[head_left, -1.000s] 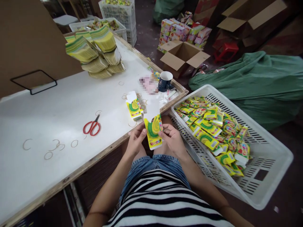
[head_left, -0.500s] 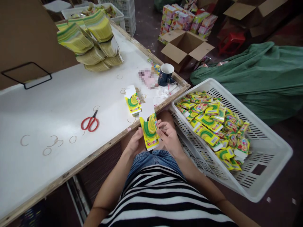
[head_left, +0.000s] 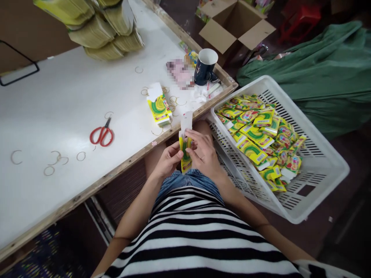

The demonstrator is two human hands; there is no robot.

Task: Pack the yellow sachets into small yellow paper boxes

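Observation:
A yellow and green carton (head_left: 185,154) with a white flap up top is held upright over my lap, just off the table edge. My left hand (head_left: 171,159) pinches its left side between thumb and fingers. On the other side, my right hand (head_left: 203,151) grips the carton, with fingers at the base of the white flap. A small stack of similar flat cartons (head_left: 159,107) lies on the white table (head_left: 72,100) near its edge. To my right, a white plastic crate (head_left: 321,170) holds several filled yellow packets (head_left: 255,148).
Red-handled scissors (head_left: 101,136) and several rubber bands lie on the table. A dark mug (head_left: 205,71) stands at the corner. Large carton bundles (head_left: 107,31) are at the back left. An open cardboard box (head_left: 232,23) and green cloth (head_left: 313,77) lie beyond.
The carton has turned from face-on to a narrower side view, and both hands have closed in around it. My right hand has moved up to the flap. The camera view has tilted down.

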